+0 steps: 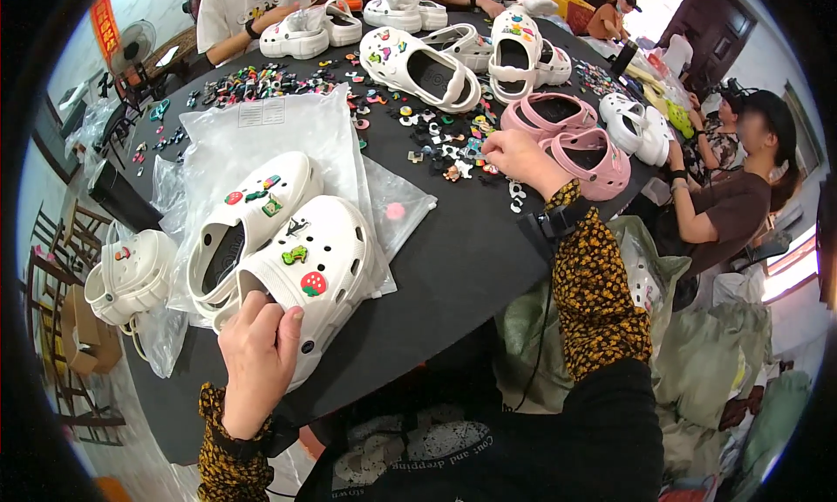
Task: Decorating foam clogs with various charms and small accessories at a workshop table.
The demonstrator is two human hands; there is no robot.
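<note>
The person's left hand (pixel 255 349) is at the near left of the table, back of the hand up, with the fingers bent over the rim of the near white clog (pixel 340 249) at its opening. The thumb stands close alongside the forefinger, so the grip is narrow, holding the clog toward its heel. The wrist is below and a little left of the knuckles, and the forearm rises from the lower edge in a black sleeve cuff (pixel 231 463) with yellow flowers.

This clog lies tilted, its toe pointing to the far right, with a strawberry charm (pixel 313 283) and a green charm (pixel 295 254) on its upper. The second white clog (pixel 292 181) rests against it on the far left side, over a translucent plastic bag (pixel 218 145).

The right arm reaches much farther across the dark table (pixel 436 258), slanting from the lower right toward the far left, a black wristband (pixel 562 220) round the wrist. The right hand (pixel 526 162) is held palm down, fingers bent together at the right edge of the loose charms (pixel 445 149), just left of the pink clogs (pixel 595 160). Whether its fingertips pinch a charm cannot be told.
</note>
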